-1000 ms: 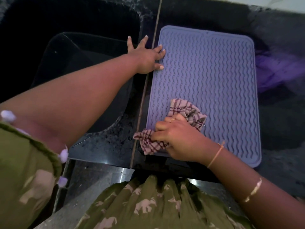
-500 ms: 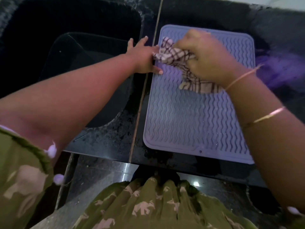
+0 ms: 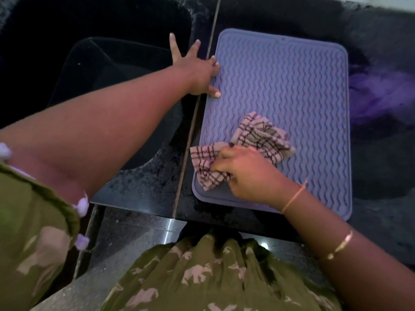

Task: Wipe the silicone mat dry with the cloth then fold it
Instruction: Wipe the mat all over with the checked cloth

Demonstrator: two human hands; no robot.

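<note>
Her right hand [image 3: 249,173] clutches the checked cloth [image 3: 258,140] on the silicone mat [image 3: 292,86]; her left hand [image 3: 197,70], fingers splayed, pins the mat's edge.

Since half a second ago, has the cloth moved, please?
Yes. The cloth, gripped by the right hand, has come from the far-left corner of the mat, by the left hand, to its near-left corner.

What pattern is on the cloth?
The cloth is checked: dark maroon lines on a pale beige ground, seen best in the head view.
</note>
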